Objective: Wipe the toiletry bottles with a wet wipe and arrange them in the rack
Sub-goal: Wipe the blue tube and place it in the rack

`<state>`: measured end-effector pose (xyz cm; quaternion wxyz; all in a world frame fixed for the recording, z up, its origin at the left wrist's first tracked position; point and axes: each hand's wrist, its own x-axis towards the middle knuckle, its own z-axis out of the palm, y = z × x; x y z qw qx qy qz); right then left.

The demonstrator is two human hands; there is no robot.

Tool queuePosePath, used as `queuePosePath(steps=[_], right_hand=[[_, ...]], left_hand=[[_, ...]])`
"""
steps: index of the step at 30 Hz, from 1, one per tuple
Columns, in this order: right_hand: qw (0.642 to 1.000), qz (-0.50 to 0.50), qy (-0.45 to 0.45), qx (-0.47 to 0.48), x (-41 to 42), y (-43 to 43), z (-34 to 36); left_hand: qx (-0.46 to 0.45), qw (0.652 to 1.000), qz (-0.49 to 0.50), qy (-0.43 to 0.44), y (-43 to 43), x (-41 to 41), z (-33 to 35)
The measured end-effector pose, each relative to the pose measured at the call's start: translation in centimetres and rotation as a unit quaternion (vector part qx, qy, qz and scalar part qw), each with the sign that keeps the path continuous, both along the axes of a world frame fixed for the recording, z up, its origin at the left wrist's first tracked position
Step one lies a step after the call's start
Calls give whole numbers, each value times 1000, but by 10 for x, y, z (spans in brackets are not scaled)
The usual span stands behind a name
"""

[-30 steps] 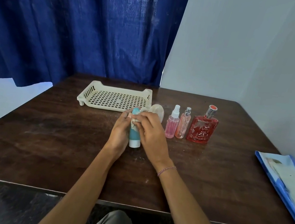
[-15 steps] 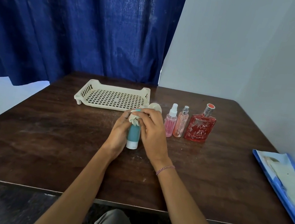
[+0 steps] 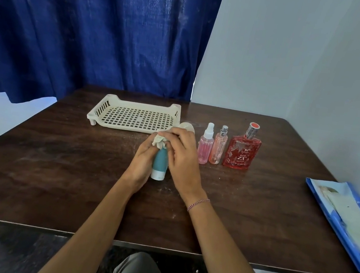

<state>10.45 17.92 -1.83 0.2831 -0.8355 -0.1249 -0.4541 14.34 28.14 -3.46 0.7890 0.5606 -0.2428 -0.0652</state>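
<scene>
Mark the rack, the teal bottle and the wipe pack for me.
rack (image 3: 102, 108): head view, on its slotted left wall.
teal bottle (image 3: 160, 160): head view, on the teal body above the white cap.
wipe pack (image 3: 352, 220): head view, on its pale middle.

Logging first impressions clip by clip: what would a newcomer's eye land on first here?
First, the hands at the middle of the table: the left hand grips a teal bottle while the right hand holds a crumpled wipe on its top. Next comes the red bottle to their right, then the cream rack behind them. The blue curtain fills the upper left.
</scene>
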Motion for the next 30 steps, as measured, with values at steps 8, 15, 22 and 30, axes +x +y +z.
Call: queuePosePath(steps=[8, 15, 22, 30], right_hand=[[996, -30, 33, 77, 8, -6, -1], [996, -14, 30, 79, 7, -7, -3], [996, 55, 65, 6, -1, 1, -1], [998, 8, 32, 60, 2, -9, 1]], left_hand=[[-12, 1000, 1, 5, 2, -4, 5], [-47, 998, 20, 30, 1, -7, 9], [-134, 987, 25, 89, 6, 0, 11], [-49, 997, -28, 57, 3, -2, 7]])
